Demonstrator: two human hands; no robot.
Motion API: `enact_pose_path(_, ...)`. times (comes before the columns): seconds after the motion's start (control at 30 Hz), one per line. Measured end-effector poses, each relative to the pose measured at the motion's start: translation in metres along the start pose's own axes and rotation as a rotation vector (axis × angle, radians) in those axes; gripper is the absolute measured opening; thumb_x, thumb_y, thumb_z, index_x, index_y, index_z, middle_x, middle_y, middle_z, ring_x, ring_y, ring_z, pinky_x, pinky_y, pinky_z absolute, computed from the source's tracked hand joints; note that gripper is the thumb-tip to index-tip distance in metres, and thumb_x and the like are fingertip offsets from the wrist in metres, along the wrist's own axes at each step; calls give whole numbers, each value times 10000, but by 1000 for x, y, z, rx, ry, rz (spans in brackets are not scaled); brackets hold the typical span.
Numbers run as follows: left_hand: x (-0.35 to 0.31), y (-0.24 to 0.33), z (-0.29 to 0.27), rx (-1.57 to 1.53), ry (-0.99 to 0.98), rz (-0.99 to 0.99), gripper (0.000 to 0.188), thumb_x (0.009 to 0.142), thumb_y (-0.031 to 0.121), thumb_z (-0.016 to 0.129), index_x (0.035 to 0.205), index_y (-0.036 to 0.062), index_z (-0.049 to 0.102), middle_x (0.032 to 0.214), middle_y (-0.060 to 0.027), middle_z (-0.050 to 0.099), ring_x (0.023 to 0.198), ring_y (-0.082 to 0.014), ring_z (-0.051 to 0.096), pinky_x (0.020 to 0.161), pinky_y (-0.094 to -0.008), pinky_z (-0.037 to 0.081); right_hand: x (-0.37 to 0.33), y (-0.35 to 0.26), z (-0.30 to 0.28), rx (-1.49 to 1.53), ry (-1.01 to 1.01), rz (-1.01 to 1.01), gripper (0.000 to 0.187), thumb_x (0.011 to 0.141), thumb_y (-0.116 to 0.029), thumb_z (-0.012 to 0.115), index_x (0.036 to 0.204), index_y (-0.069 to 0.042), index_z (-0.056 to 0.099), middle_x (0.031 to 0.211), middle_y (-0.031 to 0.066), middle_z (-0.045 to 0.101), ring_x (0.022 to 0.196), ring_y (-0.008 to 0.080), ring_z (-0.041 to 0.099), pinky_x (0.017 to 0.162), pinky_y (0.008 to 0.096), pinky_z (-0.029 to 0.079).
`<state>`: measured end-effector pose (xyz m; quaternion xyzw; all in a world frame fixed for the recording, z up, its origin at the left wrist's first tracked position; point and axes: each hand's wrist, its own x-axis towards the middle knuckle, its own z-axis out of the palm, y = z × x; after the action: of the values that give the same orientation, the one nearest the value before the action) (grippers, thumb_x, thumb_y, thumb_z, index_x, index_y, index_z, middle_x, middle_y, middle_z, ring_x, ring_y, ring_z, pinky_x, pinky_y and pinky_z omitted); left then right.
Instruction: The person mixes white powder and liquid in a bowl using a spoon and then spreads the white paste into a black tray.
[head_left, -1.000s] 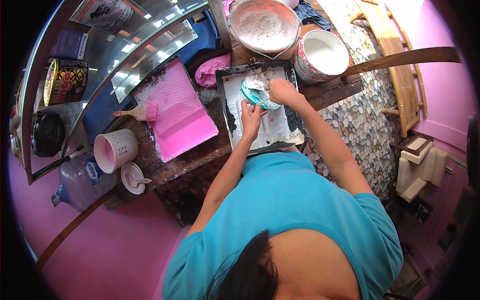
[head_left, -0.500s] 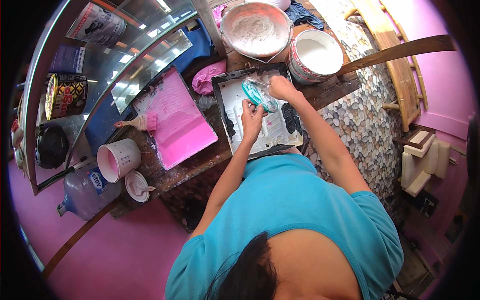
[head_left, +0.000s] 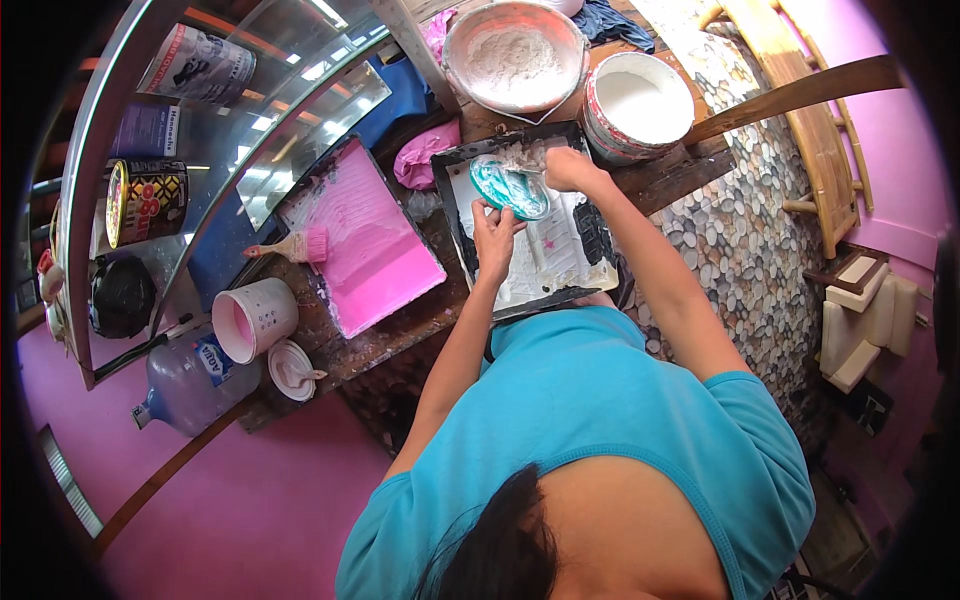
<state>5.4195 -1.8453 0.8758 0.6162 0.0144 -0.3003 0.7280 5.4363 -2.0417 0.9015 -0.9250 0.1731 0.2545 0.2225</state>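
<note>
My left hand (head_left: 495,240) grips the lower edge of a shallow teal oval dish (head_left: 487,183), its inside smeared with white. My right hand (head_left: 570,170) is closed on a tool whose whitish, smeared end (head_left: 525,157) reaches over the dish; its kind is too blurred to make out. Both hands are above a black paint tray (head_left: 462,245) coated with white paint. Left of it lies a second paint tray (head_left: 385,275) holding pink paint. A paintbrush (head_left: 300,246) with pink bristles rests across that tray's left edge.
Behind the white tray stand a basin (head_left: 455,65) of white powder and a bucket (head_left: 600,140) of white paint. At left are a white tub (head_left: 265,310), a lid (head_left: 290,368), a large plastic bottle (head_left: 190,390) and a glass cabinet (head_left: 85,230). A bamboo bench (head_left: 820,150) is far right.
The teal dish has shifted slightly left and turned, showing more of its white-smeared inside. My right hand stays close to its rim. The whole view has moved a little.
</note>
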Motion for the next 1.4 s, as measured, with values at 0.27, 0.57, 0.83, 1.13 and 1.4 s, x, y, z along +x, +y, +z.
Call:
enact_pose_path(0.27,1,1,-4,77,4,-8,247,918,113,470,1084,24,309,958,-179,596,819,-229,640,734,-327,545,-6,-5,8,-18,-55,-75,263,740,-96,510,920,34,652,824,236,642,802,347,644,773,410,504)
enact_pose_path(0.57,0,5,-1,101,22,-43,268,920,145,492,1079,17,319,922,-171,602,790,-213,636,675,-307,540,-14,3,-9,137,-155,-21,243,705,-90,511,830,71,642,917,304,600,955,376,599,827,432,481)
enact_pose_path(0.83,6,10,1,76,-18,-13,268,918,151,493,1075,20,319,930,-179,595,765,-211,635,651,-305,539,17,27,4,311,-204,139,279,784,-88,477,979,37,631,752,198,638,626,250,627,549,364,505)
enact_pose_path(1.13,7,5,-4,97,-5,-33,277,922,146,483,1089,20,301,938,-194,587,771,-219,635,678,-312,542,-81,14,14,222,-6,-86,316,768,-67,468,1019,-38,658,923,251,622,936,381,592,856,434,454)
enact_pose_path(1.4,7,12,0,135,9,-37,264,914,144,483,1082,21,319,853,-141,591,726,-172,612,626,-283,518,-21,31,6,237,-28,-43,306,766,-79,460,994,-13,653,916,290,605,927,379,595,813,441,463)
